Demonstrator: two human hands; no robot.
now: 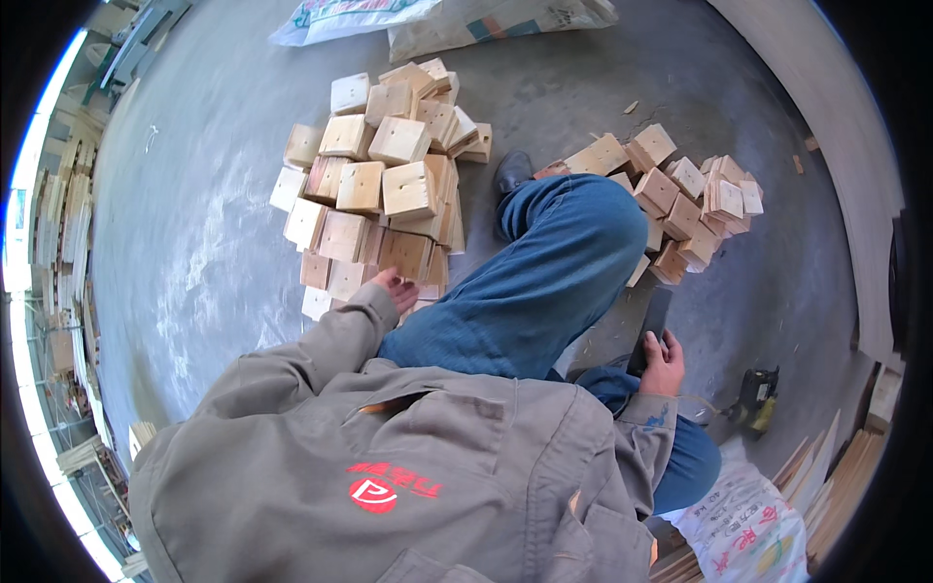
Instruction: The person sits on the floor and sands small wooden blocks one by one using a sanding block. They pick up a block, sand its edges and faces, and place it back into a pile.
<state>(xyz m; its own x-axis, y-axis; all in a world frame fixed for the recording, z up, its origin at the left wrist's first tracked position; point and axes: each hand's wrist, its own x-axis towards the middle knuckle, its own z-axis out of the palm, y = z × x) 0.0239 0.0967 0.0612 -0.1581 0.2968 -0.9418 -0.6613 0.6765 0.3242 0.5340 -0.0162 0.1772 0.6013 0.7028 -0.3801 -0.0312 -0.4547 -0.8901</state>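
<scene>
My left hand (397, 290) is at the near edge of a large pile of square wooden blocks (362, 187). Its fingers are stretched out and slightly apart beside a darker block (405, 255); whether they touch it is hard to see. On the other side of my bent knee, my right hand (663, 365) is closed round the lower end of a dark, flat, long piece (655, 316), whose kind I cannot make out. That piece points away from me, towards a smaller pile of wooden blocks (683, 216).
A black and yellow power tool (756, 398) with a cord lies on the floor at the right. Printed sacks lie at the far side (496, 27) and near right (743, 520). Wooden strips (844, 491) are stacked at the right; timber stacks (70, 223) line the left.
</scene>
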